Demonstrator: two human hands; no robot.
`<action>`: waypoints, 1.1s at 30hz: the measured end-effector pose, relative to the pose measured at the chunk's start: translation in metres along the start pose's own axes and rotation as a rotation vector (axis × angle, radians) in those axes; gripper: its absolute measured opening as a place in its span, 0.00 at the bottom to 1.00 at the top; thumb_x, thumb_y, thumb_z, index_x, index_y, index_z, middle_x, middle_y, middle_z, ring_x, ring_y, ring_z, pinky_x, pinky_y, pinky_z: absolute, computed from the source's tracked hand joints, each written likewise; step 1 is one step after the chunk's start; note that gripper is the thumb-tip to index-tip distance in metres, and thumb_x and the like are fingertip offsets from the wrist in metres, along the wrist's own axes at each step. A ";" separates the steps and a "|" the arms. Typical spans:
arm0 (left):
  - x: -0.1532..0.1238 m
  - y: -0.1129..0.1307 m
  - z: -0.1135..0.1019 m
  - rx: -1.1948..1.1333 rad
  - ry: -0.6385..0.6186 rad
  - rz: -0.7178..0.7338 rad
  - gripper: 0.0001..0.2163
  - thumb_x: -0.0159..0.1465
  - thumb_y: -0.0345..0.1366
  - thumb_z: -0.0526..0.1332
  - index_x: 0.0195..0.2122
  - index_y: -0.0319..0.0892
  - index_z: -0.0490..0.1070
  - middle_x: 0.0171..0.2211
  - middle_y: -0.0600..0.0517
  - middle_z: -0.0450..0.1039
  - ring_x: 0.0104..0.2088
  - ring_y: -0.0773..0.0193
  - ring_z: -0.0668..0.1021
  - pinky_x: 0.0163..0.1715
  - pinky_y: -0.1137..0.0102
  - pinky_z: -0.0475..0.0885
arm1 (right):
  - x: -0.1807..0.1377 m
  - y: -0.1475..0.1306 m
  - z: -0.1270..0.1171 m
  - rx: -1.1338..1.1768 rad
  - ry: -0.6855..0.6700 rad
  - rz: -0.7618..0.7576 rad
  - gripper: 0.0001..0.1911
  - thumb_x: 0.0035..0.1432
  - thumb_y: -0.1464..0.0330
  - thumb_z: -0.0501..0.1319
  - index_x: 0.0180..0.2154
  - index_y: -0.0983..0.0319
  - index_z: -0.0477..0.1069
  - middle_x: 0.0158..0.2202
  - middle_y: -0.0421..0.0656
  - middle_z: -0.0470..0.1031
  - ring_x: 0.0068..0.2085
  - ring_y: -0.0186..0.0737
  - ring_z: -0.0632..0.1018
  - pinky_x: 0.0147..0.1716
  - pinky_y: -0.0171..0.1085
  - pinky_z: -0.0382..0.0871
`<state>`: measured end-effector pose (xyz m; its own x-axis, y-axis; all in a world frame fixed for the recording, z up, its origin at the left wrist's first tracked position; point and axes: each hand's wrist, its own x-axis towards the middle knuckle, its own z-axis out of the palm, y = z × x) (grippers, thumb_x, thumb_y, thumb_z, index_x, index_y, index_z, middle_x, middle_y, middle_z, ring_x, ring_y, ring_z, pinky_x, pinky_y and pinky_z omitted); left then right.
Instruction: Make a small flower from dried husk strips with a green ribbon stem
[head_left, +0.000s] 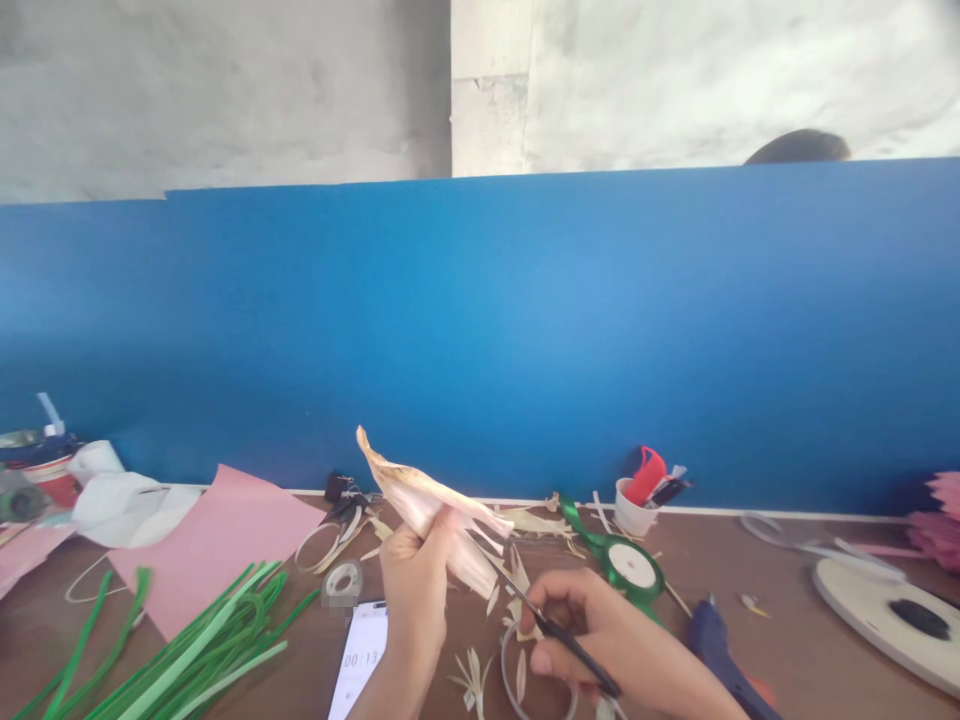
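My left hand [414, 585] is closed around a pale dried husk [420, 492] and holds it up above the brown table [787, 650], its tip pointing up and left. My right hand [600, 635] is closed on the black handles of thin scissors [525, 600], whose blades reach up-left to the husk's lower end. Small cut husk pieces [474, 680] lie on the table below both hands.
A phone [360, 660] with a timer lies by my left wrist. Green strips [187, 640], pink paper [217, 540], tape roll [343, 580], green ribbon spool [631, 565], white cup [634, 510], blue glue gun [720, 650] and round white disc [892, 615] surround them. A blue partition [525, 330] stands behind.
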<state>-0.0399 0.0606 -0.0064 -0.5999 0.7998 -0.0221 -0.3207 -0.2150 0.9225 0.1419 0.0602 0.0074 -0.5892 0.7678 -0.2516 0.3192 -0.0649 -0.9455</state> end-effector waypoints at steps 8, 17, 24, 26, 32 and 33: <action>0.002 0.005 0.001 0.032 -0.085 -0.035 0.16 0.48 0.46 0.69 0.17 0.38 0.68 0.11 0.60 0.57 0.14 0.72 0.59 0.15 0.75 0.54 | 0.001 0.004 -0.002 0.007 -0.013 -0.019 0.09 0.45 0.71 0.65 0.32 0.63 0.70 0.17 0.33 0.67 0.14 0.23 0.59 0.12 0.26 0.49; -0.004 0.010 0.002 0.062 -0.101 -0.042 0.16 0.48 0.45 0.68 0.17 0.38 0.67 0.11 0.60 0.56 0.15 0.73 0.58 0.16 0.76 0.52 | -0.002 -0.005 0.001 -0.002 0.004 -0.020 0.09 0.44 0.70 0.66 0.31 0.64 0.69 0.17 0.33 0.67 0.14 0.23 0.59 0.12 0.26 0.49; 0.000 0.012 -0.002 0.060 -0.247 -0.071 0.15 0.48 0.43 0.69 0.16 0.39 0.68 0.13 0.59 0.57 0.17 0.70 0.62 0.18 0.74 0.57 | -0.005 -0.009 -0.001 -0.059 0.022 0.065 0.09 0.42 0.72 0.65 0.30 0.64 0.70 0.18 0.34 0.70 0.14 0.23 0.59 0.11 0.25 0.49; 0.000 0.014 -0.002 0.060 -0.275 -0.073 0.15 0.49 0.43 0.69 0.16 0.39 0.68 0.13 0.58 0.58 0.17 0.70 0.63 0.19 0.74 0.57 | -0.006 -0.011 -0.002 -0.070 0.028 0.077 0.09 0.41 0.73 0.65 0.30 0.64 0.70 0.18 0.34 0.70 0.14 0.23 0.59 0.11 0.25 0.51; -0.004 0.022 -0.001 0.072 -0.333 -0.086 0.14 0.47 0.42 0.70 0.17 0.38 0.72 0.14 0.56 0.64 0.18 0.71 0.63 0.18 0.75 0.56 | -0.010 -0.015 -0.002 -0.073 0.007 0.065 0.08 0.40 0.74 0.65 0.29 0.64 0.71 0.16 0.34 0.69 0.14 0.23 0.59 0.11 0.24 0.51; -0.004 0.023 -0.001 0.075 -0.340 -0.086 0.13 0.47 0.42 0.70 0.17 0.37 0.72 0.14 0.56 0.64 0.18 0.71 0.63 0.19 0.75 0.55 | -0.010 -0.016 -0.002 -0.080 0.007 0.064 0.08 0.40 0.74 0.65 0.28 0.64 0.71 0.16 0.34 0.69 0.14 0.22 0.59 0.11 0.24 0.50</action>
<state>-0.0456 0.0521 0.0141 -0.2913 0.9565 0.0171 -0.2967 -0.1073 0.9489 0.1447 0.0546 0.0256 -0.5604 0.7684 -0.3092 0.4145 -0.0631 -0.9079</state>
